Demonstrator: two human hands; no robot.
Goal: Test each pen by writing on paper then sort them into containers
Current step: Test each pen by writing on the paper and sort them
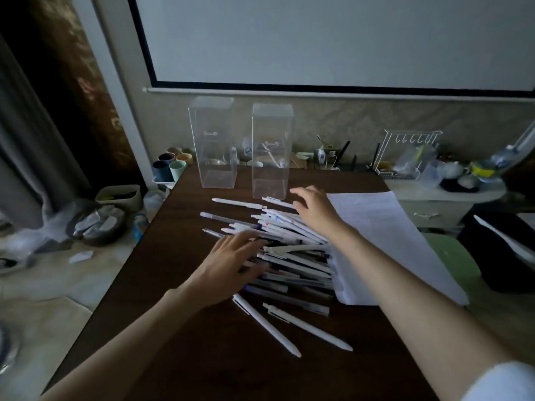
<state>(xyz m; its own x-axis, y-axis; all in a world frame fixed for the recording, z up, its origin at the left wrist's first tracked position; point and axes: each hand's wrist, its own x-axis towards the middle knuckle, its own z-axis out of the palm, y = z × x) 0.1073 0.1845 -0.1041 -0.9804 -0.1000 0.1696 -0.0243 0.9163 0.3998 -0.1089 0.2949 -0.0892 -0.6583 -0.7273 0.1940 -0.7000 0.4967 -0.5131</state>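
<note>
Left hand point(231, 263) and right hand point(314, 208) lie on the pen pile point(292, 256) at bench point(202, 357) centre, fingers point(243, 238) extended, loosely spread (nothing pinched). Paper point(385, 227) lies at the right edge.

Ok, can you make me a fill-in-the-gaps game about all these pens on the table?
1. The left hand and the right hand are both spread over a heap of ____.
2. At the far end of the table stand ____ clear containers.
3. The white paper lies to the ____ of the heap.
4. Nearest the person lie two loose pens, both coloured ____.

Missing words: pens, two, right, white.
</note>
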